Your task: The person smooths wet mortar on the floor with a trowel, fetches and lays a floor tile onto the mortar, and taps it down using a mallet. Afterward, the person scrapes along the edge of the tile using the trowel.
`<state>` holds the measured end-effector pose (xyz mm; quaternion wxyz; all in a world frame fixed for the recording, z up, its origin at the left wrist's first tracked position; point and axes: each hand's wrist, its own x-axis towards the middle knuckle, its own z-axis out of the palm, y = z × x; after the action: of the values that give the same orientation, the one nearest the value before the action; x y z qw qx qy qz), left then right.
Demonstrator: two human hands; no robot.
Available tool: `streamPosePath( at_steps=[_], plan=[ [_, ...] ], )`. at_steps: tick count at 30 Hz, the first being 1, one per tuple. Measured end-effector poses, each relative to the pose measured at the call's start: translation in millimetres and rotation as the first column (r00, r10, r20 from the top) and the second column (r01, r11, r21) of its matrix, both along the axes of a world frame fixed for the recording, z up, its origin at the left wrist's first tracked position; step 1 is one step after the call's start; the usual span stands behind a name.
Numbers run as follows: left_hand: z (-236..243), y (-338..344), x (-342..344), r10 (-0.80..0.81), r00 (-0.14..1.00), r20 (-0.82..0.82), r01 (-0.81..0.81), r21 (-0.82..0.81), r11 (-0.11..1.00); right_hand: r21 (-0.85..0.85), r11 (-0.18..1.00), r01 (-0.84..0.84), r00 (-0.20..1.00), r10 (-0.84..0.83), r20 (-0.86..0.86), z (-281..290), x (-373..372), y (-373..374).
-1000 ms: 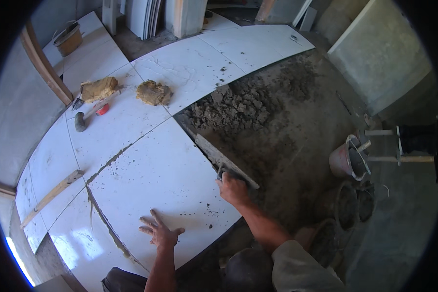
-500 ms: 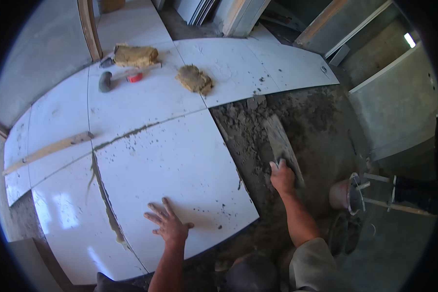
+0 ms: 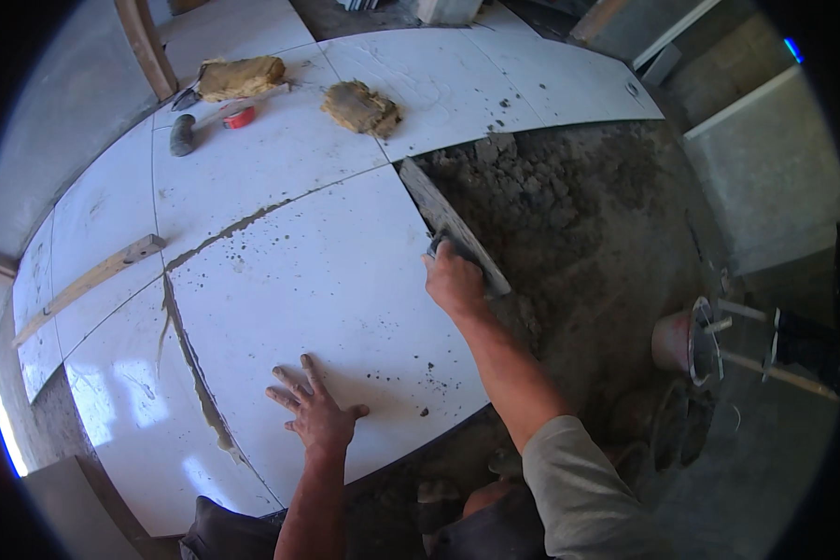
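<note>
My right hand (image 3: 455, 280) is wrapped round the handle of a long, mortar-smeared float (image 3: 471, 245). The float lies slantwise along the right edge of a large white floor tile (image 3: 327, 271), over dark mortar (image 3: 560, 187). Fingers spread, my left hand (image 3: 317, 411) rests flat on the near part of that tile. Grey crumbs and smears dot the tile's surface. A wet grey-brown joint (image 3: 196, 364) runs along its left side and continues along its far side.
Farther off on laid tiles lie two yellow sponge-like blocks (image 3: 243, 78), a dark-headed mallet (image 3: 183, 135) and a small red object (image 3: 240, 118). A wooden batten (image 3: 93, 285) lies left. At right stands a bucket (image 3: 674, 341), beside a wall (image 3: 765, 187).
My right hand has drawn the float leftward, from out over the mortar to the tile's right edge. My left hand remains flat on the tile. The view has shifted slightly.
</note>
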<state>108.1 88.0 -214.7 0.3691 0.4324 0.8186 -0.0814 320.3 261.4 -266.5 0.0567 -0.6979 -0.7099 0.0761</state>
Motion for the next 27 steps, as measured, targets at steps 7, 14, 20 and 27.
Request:
streamPosePath(
  at_steps=[7, 14, 20, 27],
  plan=[
    [4.4, -1.7, -3.1, 0.017, 1.0, 0.021, -0.018, 0.023, 1.0, 0.009, 0.999, 0.04, 0.997, -0.041, 0.065, 6.0, 43.0, 10.9],
    [4.5, 0.9, -6.0, 0.008, 0.999, 0.039, -0.008, 0.016, 1.0, 0.097, 0.958, 0.271, 0.962, -0.272, 0.0, 40.8, 76.2, -32.1],
    [4.5, -0.5, -3.2, 0.003, 1.0, 0.013, -0.003, -0.013, 1.0, -0.033, 0.995, 0.095, 0.994, -0.097, -0.053, 4.0, 57.9, -108.8],
    [9.7, -4.2, -3.9, 0.014, 1.0, 0.021, -0.015, 0.054, 0.998, 0.169, 0.986, 0.006, 1.0, -0.003, -0.022, 1.0, 79.0, -99.9]
  ],
)
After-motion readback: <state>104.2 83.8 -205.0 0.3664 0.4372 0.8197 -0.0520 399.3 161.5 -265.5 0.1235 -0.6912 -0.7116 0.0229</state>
